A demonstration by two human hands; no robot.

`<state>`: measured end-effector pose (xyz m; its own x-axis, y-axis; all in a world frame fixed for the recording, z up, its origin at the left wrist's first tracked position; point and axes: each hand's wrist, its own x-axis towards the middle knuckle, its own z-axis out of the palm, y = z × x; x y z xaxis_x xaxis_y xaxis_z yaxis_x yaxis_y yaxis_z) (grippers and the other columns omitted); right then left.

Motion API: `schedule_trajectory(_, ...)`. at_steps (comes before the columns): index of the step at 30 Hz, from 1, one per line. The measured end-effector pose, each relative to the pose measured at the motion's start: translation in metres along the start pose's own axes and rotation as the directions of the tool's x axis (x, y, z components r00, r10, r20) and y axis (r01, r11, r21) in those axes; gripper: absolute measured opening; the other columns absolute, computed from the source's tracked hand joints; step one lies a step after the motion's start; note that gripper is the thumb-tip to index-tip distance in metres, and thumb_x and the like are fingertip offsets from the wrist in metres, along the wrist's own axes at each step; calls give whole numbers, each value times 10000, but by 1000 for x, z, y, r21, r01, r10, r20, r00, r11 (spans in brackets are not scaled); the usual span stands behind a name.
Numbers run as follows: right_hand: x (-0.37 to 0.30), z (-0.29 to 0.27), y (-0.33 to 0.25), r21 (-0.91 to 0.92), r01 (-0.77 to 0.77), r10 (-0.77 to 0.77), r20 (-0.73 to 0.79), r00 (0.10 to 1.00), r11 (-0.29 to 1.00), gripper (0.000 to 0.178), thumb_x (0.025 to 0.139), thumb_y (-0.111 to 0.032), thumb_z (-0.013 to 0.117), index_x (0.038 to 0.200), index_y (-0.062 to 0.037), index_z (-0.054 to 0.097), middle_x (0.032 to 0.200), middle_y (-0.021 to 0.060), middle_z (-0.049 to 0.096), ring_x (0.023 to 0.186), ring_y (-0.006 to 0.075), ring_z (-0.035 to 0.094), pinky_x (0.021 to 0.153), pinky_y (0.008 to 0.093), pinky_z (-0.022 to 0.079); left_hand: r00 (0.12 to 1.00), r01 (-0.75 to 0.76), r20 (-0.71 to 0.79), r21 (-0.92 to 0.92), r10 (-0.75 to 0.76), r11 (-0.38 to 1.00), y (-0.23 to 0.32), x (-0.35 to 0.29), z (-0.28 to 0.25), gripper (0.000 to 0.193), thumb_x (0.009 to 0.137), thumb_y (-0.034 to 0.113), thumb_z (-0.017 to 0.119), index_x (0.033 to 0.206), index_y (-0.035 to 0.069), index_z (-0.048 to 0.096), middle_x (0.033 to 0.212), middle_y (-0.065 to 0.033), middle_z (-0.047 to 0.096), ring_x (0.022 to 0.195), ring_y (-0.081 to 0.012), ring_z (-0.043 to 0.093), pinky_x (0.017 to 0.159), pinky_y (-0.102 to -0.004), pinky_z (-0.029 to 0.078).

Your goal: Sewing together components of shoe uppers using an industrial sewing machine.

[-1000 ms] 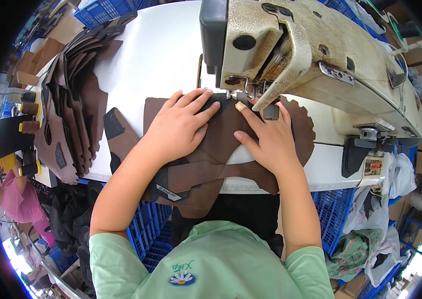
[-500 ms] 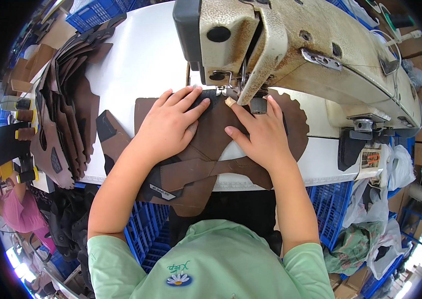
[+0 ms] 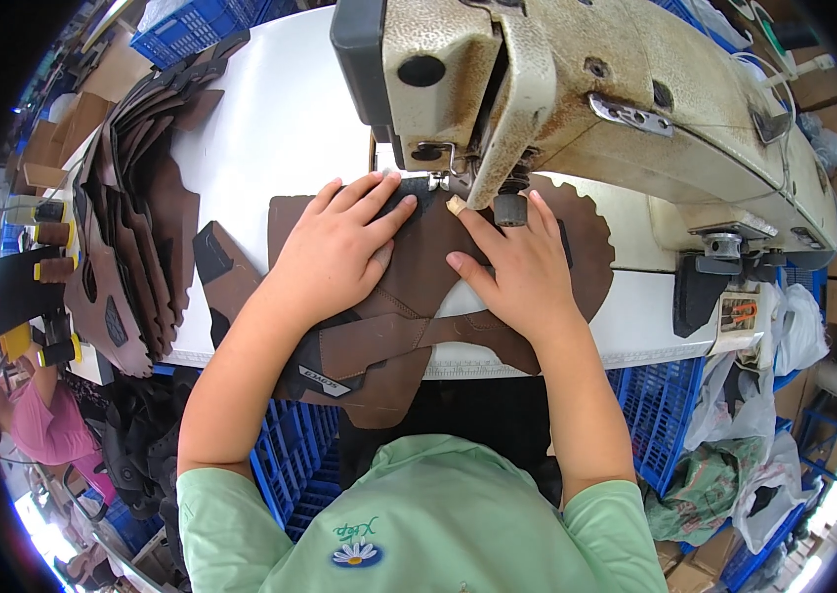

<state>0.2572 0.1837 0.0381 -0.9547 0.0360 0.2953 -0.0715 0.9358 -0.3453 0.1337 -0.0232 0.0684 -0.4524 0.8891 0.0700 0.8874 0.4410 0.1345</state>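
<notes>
A brown, leather-like shoe upper piece [image 3: 409, 287] with black patches and stitched seams lies flat under the sewing machine [image 3: 537, 89]. My left hand [image 3: 344, 242] rests on it just left of the presser foot [image 3: 445, 182], fingers stretched toward the foot. On the right of the foot, my right hand [image 3: 515, 262] presses the same piece, with thumb and fingers apart. One of its fingers wears a pale wrap at the tip. The piece's edge at the needle is partly hidden by the machine head and my fingertips.
A thick stack of brown cut pieces [image 3: 132, 217] hangs over the table's left side, near thread spools [image 3: 53, 267]. Blue crates [image 3: 290, 460] stand below the front edge. Plastic bags [image 3: 764, 474] hang at the right. A person in pink [image 3: 48, 420] sits at far left.
Both hands and the brown piece stay almost in place. The whole view shifts slightly, and the machine head appears a little farther left.
</notes>
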Motion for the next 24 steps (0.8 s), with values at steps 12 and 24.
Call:
schedule_trajectory(12,0,0,0,7,3,-3,-11,1000,1000,446,836,-345,706,1216,-121,643,1313,121,569,1321,329,450,1129,517,310,998,-23,-59,-39,21,999,1,1,-4,438,872,141,599,1307,85,604,1385,-167,527,1337,-342,447,1127,-485,344)
schedule_trajectory(24,0,-6,-5,-15,-68,68,51,996,998,298,884,-297,665,1111,-104,673,1344,129,561,1347,318,431,1118,573,276,995,-100,-15,-66,100,993,-2,-9,-8,453,852,133,632,1298,58,601,1358,-154,542,1294,-347,492,1041,-450,441)
